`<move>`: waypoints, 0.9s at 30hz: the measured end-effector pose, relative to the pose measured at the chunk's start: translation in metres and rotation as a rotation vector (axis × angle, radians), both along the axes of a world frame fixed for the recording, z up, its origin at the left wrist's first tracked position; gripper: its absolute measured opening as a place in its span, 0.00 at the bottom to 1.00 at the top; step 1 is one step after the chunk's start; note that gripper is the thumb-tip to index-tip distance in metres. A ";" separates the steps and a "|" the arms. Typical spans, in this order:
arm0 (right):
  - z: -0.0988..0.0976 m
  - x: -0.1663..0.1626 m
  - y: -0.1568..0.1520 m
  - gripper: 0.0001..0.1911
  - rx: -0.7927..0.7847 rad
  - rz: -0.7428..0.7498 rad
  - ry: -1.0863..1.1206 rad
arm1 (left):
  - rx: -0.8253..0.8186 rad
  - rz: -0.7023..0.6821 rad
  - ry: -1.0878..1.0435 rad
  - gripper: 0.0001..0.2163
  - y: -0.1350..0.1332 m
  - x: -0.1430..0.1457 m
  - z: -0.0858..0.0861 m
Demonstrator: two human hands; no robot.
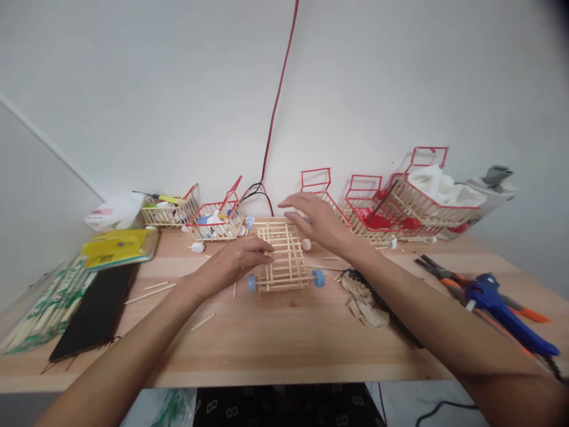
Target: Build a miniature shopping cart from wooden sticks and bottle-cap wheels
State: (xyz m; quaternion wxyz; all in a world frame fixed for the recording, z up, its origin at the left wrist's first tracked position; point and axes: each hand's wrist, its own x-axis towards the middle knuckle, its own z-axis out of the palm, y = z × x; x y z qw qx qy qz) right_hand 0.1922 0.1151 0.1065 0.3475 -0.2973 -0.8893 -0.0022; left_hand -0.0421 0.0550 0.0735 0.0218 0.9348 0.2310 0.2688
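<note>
A small cart of thin wooden sticks [284, 255] sits on the table in front of me, with blue wheels at its corners. The near right blue wheel [318, 277] shows clearly. My left hand [242, 259] grips the cart's left side, its thumb and forefinger reaching over the sticks. Over the far right corner, my right hand [315, 219] is open, its fingers stretched to the left and thumb apart. It hides part of that corner, and I cannot tell whether it touches the cart. A white wheel [306, 244] lies just below the right hand.
Finished stick carts with red rims, such as a cart of bottle caps [217, 222] and a cart of white material [438, 193], line the wall. At right lie a blue glue gun [502, 311], pliers [435, 270] and a crumpled cloth [364, 301]. Bagged sticks [53, 302] lie left.
</note>
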 end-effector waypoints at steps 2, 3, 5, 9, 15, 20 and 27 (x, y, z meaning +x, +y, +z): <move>0.009 0.012 -0.009 0.13 0.009 -0.046 0.019 | 0.012 0.007 -0.002 0.11 0.000 0.000 -0.001; 0.013 0.019 -0.014 0.13 0.009 -0.071 0.017 | 0.019 0.014 -0.004 0.11 0.000 -0.001 -0.002; 0.019 0.036 -0.025 0.13 0.006 -0.120 -0.004 | 0.028 0.022 -0.014 0.10 0.000 -0.001 -0.003; 0.022 0.078 -0.048 0.14 -0.002 -0.244 -0.072 | 0.025 0.008 -0.030 0.10 -0.001 0.000 -0.002; 0.007 0.144 -0.086 0.15 -0.071 -0.491 -0.092 | 0.049 0.028 -0.038 0.10 -0.002 0.001 -0.002; -0.018 0.189 -0.116 0.18 -0.233 -0.789 -0.079 | 0.063 -0.023 -0.092 0.09 0.004 0.001 -0.012; -0.073 0.251 -0.138 0.22 -0.176 -0.965 -0.125 | 0.028 -0.024 -0.136 0.10 0.006 -0.002 -0.022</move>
